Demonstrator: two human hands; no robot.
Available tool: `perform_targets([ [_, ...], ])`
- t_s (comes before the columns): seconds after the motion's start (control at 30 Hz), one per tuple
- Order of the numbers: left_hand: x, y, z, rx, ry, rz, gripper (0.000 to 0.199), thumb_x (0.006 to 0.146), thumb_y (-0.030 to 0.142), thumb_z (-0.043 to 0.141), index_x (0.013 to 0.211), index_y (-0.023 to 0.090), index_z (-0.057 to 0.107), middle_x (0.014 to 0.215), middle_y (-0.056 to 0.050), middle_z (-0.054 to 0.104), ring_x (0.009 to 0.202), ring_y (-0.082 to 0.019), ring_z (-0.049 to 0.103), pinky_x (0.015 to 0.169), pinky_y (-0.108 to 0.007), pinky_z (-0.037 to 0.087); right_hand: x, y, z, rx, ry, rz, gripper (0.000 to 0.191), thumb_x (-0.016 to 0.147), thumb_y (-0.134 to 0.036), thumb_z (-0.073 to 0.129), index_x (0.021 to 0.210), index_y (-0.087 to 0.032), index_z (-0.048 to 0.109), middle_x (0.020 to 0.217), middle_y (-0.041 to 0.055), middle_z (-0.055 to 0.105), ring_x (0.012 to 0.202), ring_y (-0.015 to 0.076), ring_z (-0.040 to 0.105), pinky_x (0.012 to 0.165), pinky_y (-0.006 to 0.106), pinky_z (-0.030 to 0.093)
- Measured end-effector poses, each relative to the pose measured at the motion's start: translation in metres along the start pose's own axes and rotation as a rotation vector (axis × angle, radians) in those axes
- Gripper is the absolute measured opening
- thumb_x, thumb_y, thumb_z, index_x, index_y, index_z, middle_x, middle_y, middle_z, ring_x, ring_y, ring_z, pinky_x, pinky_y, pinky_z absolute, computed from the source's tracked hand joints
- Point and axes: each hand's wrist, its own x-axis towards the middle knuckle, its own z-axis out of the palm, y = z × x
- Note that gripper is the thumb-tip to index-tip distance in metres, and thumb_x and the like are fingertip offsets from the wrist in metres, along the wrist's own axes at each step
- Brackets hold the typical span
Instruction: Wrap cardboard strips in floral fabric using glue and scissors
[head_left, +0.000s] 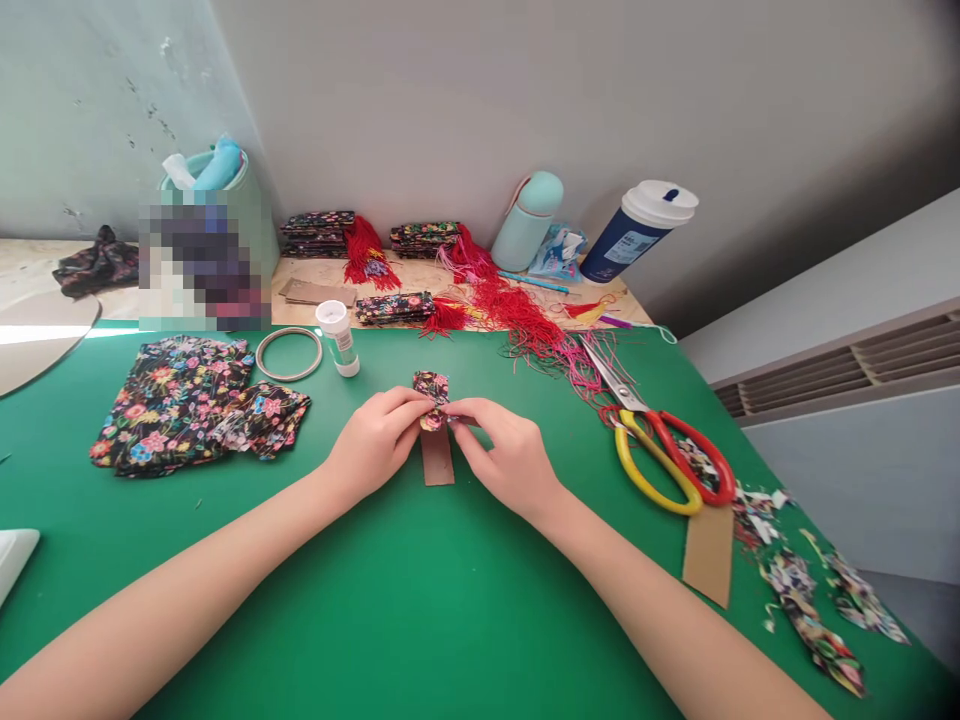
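Note:
Near the middle of the green table, a small strip of dark floral fabric (432, 386) lies over the upper part of a narrow brown cardboard strip (438, 462). The cardboard's lower end is bare. My left hand (381, 440) pinches the fabric's left edge between thumb and fingers. From the right, my right hand (504, 448) pinches the opposite edge, its fingertips close to those of my left hand. The fingertips partly hide the fabric's lower end.
Folded floral fabric (176, 405), a ring (289, 355) and a white tube (338, 340) sit left. Scissors (637, 410), cardboard (709, 553) and fabric scraps (814, 625) lie right. Behind are red tassels (510, 305), a mint bottle (528, 220) and a lidded cup (634, 235).

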Motion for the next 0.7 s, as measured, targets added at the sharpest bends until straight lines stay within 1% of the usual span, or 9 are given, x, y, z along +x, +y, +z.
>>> perform_targets([
  [0.13, -0.007, 0.003, 0.000, 0.071, 0.013, 0.068, 0.023, 0.093, 0.016, 0.045, 0.105, 0.017, 0.064, 0.101, -0.009, 0.069, 0.090, -0.019, 0.066, 0.079, -0.033, 0.055, -0.005, -0.005, -0.002, -0.037, -0.003, -0.029, 0.017, 0.088, -0.010, 0.049, 0.099, -0.018, 0.059, 0.091, 0.0079, 0.072, 0.083, 0.0192, 0.070, 0.075, 0.032, 0.058],
  [0.2, -0.009, 0.004, 0.000, 0.079, 0.008, 0.080, 0.022, 0.093, 0.016, 0.045, 0.104, 0.016, 0.064, 0.101, -0.010, 0.069, 0.089, -0.019, 0.066, 0.079, -0.033, 0.055, -0.008, -0.007, -0.003, -0.061, 0.001, -0.045, 0.017, 0.088, -0.009, 0.049, 0.099, -0.017, 0.059, 0.090, 0.0091, 0.072, 0.082, 0.0198, 0.070, 0.074, 0.033, 0.058],
  [0.33, -0.012, 0.007, 0.000, 0.059, -0.006, 0.059, 0.021, 0.092, 0.015, 0.046, 0.103, 0.016, 0.064, 0.099, -0.010, 0.070, 0.089, -0.019, 0.064, 0.078, -0.033, 0.053, -0.014, -0.007, -0.002, -0.069, 0.010, -0.052, 0.016, 0.087, -0.007, 0.051, 0.098, -0.016, 0.059, 0.090, 0.0104, 0.073, 0.082, 0.0204, 0.070, 0.074, 0.033, 0.058],
  [0.43, -0.012, 0.009, 0.000, 0.069, -0.020, 0.074, 0.019, 0.091, 0.015, 0.049, 0.102, 0.015, 0.064, 0.097, -0.009, 0.070, 0.088, -0.020, 0.062, 0.078, -0.035, 0.051, -0.017, -0.004, -0.003, -0.053, -0.001, -0.063, 0.016, 0.087, -0.007, 0.052, 0.097, -0.017, 0.059, 0.090, 0.0099, 0.073, 0.083, 0.0200, 0.070, 0.075, 0.033, 0.059],
  [0.6, -0.012, 0.011, -0.001, 0.092, -0.044, 0.063, 0.018, 0.090, 0.015, 0.051, 0.100, 0.018, 0.065, 0.099, -0.008, 0.069, 0.090, -0.021, 0.057, 0.077, -0.037, 0.048, -0.021, 0.000, -0.005, -0.068, -0.017, -0.061, 0.017, 0.087, -0.008, 0.052, 0.097, -0.020, 0.060, 0.089, 0.0076, 0.073, 0.081, 0.0198, 0.070, 0.073, 0.035, 0.058],
  [0.7, -0.012, 0.011, -0.002, 0.079, -0.049, 0.043, 0.018, 0.089, 0.015, 0.051, 0.099, 0.019, 0.066, 0.100, -0.008, 0.068, 0.091, -0.021, 0.056, 0.077, -0.037, 0.048, -0.021, -0.001, -0.005, -0.079, -0.027, -0.071, 0.018, 0.085, -0.008, 0.053, 0.096, -0.020, 0.061, 0.091, 0.0083, 0.073, 0.080, 0.0201, 0.069, 0.071, 0.034, 0.058],
])
